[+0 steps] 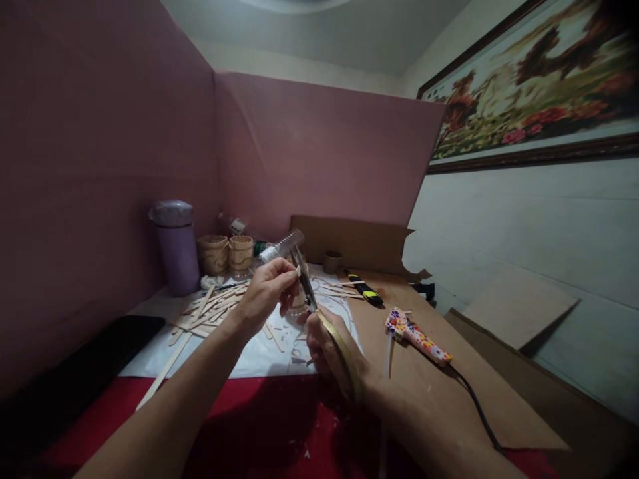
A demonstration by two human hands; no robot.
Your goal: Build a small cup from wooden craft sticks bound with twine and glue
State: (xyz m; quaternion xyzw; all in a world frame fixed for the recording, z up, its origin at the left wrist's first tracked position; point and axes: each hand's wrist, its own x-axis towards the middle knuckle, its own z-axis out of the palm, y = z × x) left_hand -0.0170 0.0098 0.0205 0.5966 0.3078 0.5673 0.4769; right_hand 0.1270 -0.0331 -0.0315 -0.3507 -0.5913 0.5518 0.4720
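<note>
The white scrap [298, 271] beside the scissors [308, 293] is too small to identify; right of them, the framed painting [542, 93] is cut off.

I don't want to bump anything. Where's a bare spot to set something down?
Two patches of brown board: right of the glue gun and its black cord, and a smaller one, nearly bare, between cord and right arm. The white sheet is crowded with wooden sticks and scraps, with the scissors held above.
</note>
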